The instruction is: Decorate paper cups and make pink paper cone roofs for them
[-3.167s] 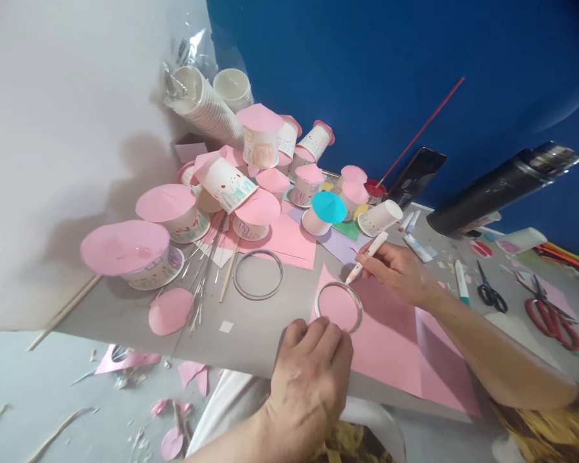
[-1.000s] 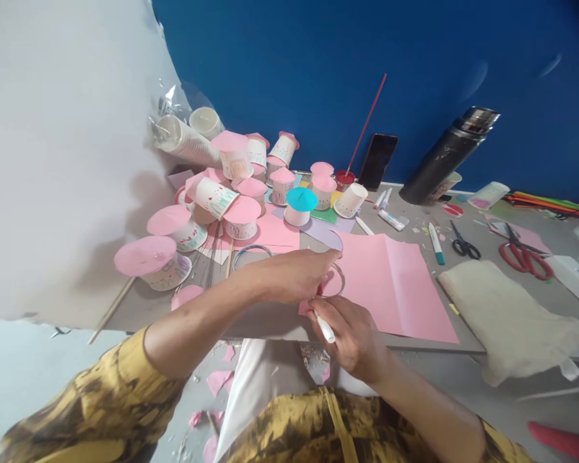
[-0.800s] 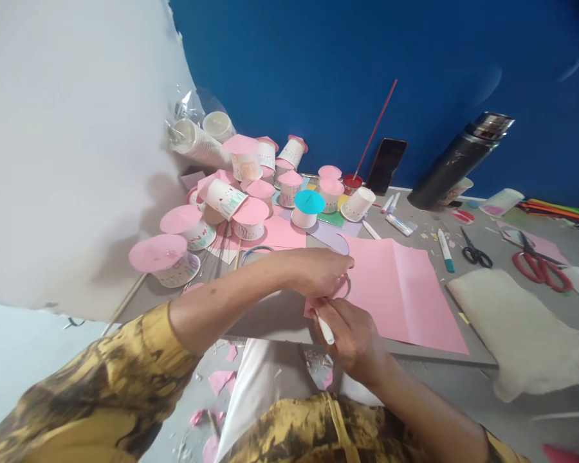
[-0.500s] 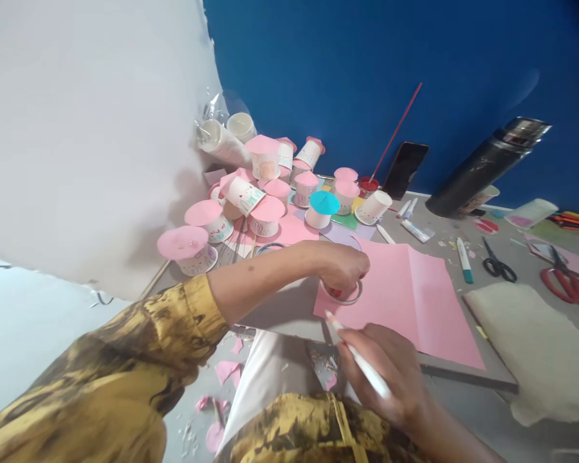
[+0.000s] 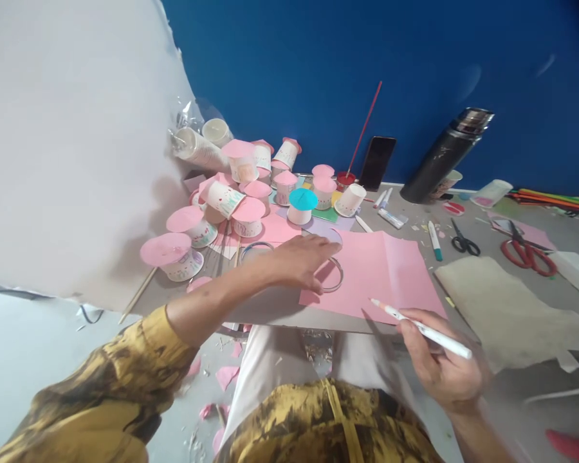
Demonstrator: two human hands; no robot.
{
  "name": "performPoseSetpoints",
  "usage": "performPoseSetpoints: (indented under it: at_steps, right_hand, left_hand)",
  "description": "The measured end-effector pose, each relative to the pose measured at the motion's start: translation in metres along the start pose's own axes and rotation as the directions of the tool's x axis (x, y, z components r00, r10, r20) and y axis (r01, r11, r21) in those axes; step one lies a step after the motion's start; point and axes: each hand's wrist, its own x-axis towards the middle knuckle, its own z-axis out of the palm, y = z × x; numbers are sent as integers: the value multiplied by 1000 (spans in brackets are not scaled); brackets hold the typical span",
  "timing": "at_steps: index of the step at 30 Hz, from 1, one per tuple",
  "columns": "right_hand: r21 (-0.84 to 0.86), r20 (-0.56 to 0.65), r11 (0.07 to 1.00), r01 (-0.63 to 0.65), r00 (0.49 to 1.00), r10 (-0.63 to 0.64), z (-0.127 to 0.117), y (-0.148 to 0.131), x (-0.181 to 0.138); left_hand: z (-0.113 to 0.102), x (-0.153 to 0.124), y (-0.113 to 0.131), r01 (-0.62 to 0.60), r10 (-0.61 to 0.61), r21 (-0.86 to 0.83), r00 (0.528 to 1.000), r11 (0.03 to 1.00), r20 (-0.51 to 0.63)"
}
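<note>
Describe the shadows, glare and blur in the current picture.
Head view throughout: pink-topped paper cups cast soft shadows on the white surface; a shadow streaks the pink paper by the white marker; pale glare marks the blue wall; the right forearm looks slightly blurred.

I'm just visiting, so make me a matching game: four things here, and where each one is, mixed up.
Things:
1. Pen
2. Phone
3. Thin red stick
4. Silvery ring by the left hand

Places:
A. Standing in a small red pot
B. Lying on the large pink sheet
C. Held in the right hand
D. Propped against the blue wall

Pairs: 1-C, 2-D, 3-A, 4-B
</note>
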Motion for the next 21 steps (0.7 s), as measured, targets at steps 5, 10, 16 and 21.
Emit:
performPoseSetpoints:
  at_steps: [5, 10, 16, 21]
  right_hand:
    - [11, -15, 999, 50, 999, -49, 5, 2, 4]
    - [-35, 12, 991, 128, 992, -128, 20, 13, 11]
    - [-89, 98, 985, 145, 986, -136, 30, 33, 3]
    - [-95, 129, 986, 141, 983, -128, 33, 36, 3]
  left_hand:
    - [27, 7, 1, 30, -28, 25, 998, 999, -58]
    - [14, 0, 1, 91, -109, -165, 989, 982, -100]
    - [4, -54, -5, 248, -318, -227, 876, 942, -362]
    - [42, -94, -2, 347, -315, -13, 833, 938, -455]
